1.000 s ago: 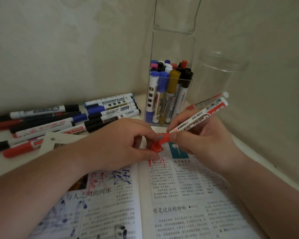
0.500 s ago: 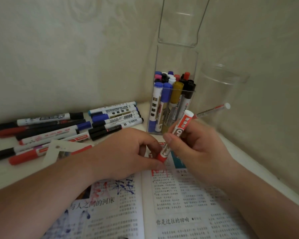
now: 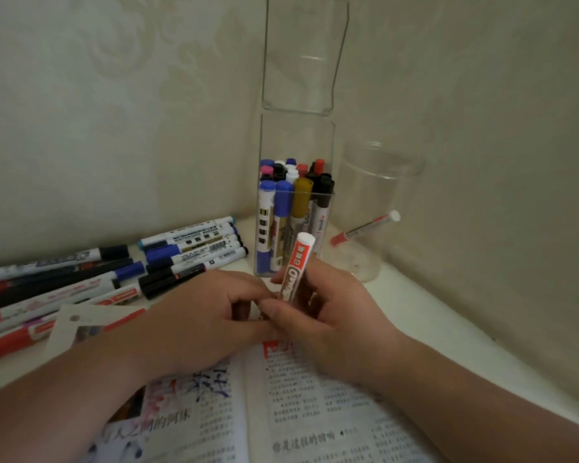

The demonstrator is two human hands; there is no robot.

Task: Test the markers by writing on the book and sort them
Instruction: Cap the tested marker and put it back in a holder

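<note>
The red-and-white marker [image 3: 296,266] stands nearly upright, its barrel gripped by the right hand [image 3: 335,324] above the open book [image 3: 315,412]. The left hand [image 3: 208,315] curls at the marker's hidden lower end; whether it pinches anything cannot be told. A bare tip there could ink the fingers, and a jerk could topple the clear marker holder [image 3: 296,142] just beyond the grip.

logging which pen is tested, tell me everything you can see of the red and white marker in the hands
The red and white marker has a white plastic-looking barrel, a red label with white lettering and a flat white top end. It stands nearly upright, leaning right, above the open book. The right hand grips its barrel; the left hand's curled fingers meet its lower end, which is hidden.
</note>
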